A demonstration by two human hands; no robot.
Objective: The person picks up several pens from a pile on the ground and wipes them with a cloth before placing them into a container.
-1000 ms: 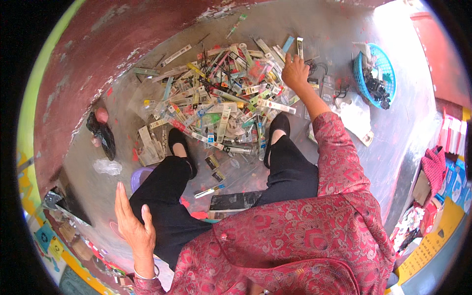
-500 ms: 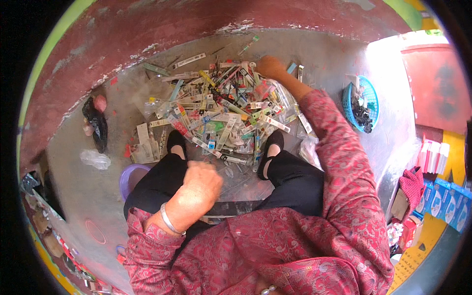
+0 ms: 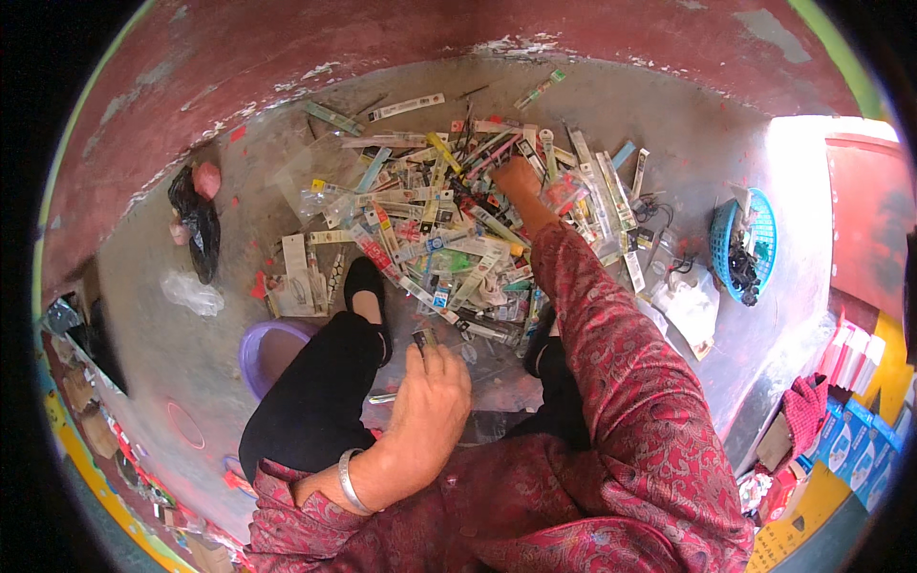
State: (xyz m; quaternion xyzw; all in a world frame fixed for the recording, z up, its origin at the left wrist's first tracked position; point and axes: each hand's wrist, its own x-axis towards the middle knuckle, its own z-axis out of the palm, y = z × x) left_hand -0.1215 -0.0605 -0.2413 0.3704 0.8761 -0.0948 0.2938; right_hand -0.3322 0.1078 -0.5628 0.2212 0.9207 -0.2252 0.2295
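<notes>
On the floor in front of my feet lies a heap of slim, long packets (image 3: 468, 277), mostly clear plastic with white, yellow, green and pink parts. My right hand (image 3: 517, 180) reaches into the upper part of the heap, beside a pink strip and several dark thin pieces. Its fingertips are partly lost among the packets, so their grip does not show. Above my lap, my left hand (image 3: 430, 411) is closed, its back toward me. A small dark strip (image 3: 423, 337) sticks out past its fingertips; the rest is hidden by the hand.
A blue basket (image 3: 718, 250) with dark scraps stands at right, near a crumpled clear bag (image 3: 690, 310). At left are a purple basin (image 3: 250, 358), a black plastic bag (image 3: 202, 239) and another clear bag (image 3: 194, 294). A dark red wall (image 3: 382, 43) closes off the far side.
My right hand has moved from the heap's far right edge in toward its middle. My left hand has shifted right and lower, and a dark strip now shows at its fingertips. The view has shifted slightly.
</notes>
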